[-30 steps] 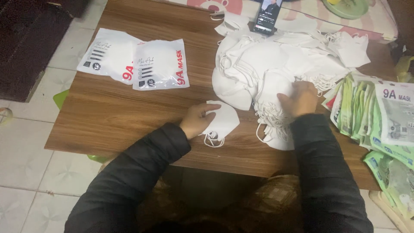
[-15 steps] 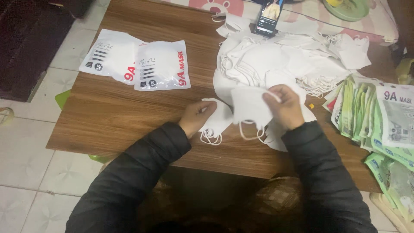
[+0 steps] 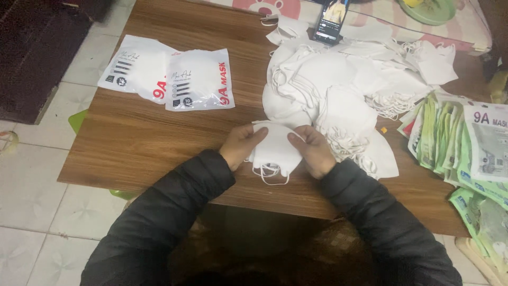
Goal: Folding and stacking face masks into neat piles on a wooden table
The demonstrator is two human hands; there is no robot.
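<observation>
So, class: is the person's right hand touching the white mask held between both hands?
Touching. The head view shows the right hand with fingers pressed onto the white mask, no gap.

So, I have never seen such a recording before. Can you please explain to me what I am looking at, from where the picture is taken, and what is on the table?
There is no machine here. A person wears a camera on the head, so the picture looks down at their own arms in dark sleeves. The left hand and right hand hold a small stack of white face masks between them, above the wooden table. Behind lies a big loose pile of masks. Far left lie two white packets; at the right is a stack of green packets. A phone stands at the far edge.
</observation>
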